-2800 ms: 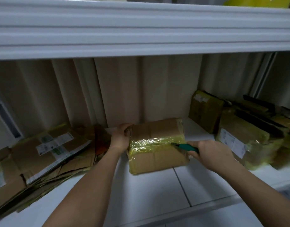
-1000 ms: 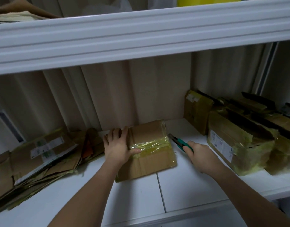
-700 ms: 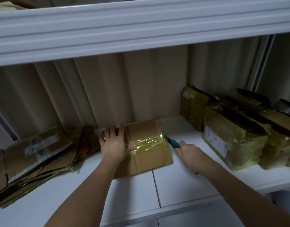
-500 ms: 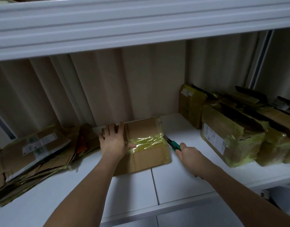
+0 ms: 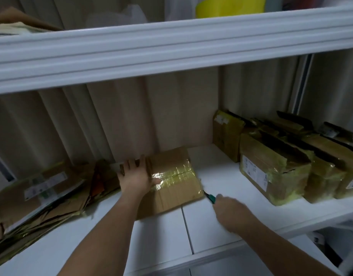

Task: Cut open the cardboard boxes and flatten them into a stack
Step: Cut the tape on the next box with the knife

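A brown cardboard box (image 5: 175,188) with a band of shiny yellow tape across its top lies in the middle of the white shelf (image 5: 221,226). My left hand (image 5: 134,176) presses down on the box's left part, fingers spread over the far left edge and thumb on the tape. My right hand (image 5: 231,212), blurred, grips a green-handled cutter (image 5: 210,197) whose blade tip touches the box's near right corner. A pile of flattened boxes (image 5: 44,192) lies at the left.
Several taped, uncut boxes (image 5: 275,170) crowd the shelf's right end, one standing upright (image 5: 225,134) at the back. A thick white upper shelf (image 5: 171,50) overhangs close above, carrying cardboard and a yellow container (image 5: 229,5). Bare shelf lies in front of the box.
The cutter has travelled along the box's right side from the tape band down to the near right corner. My left hand stays pressed on the box, which has turned slightly.
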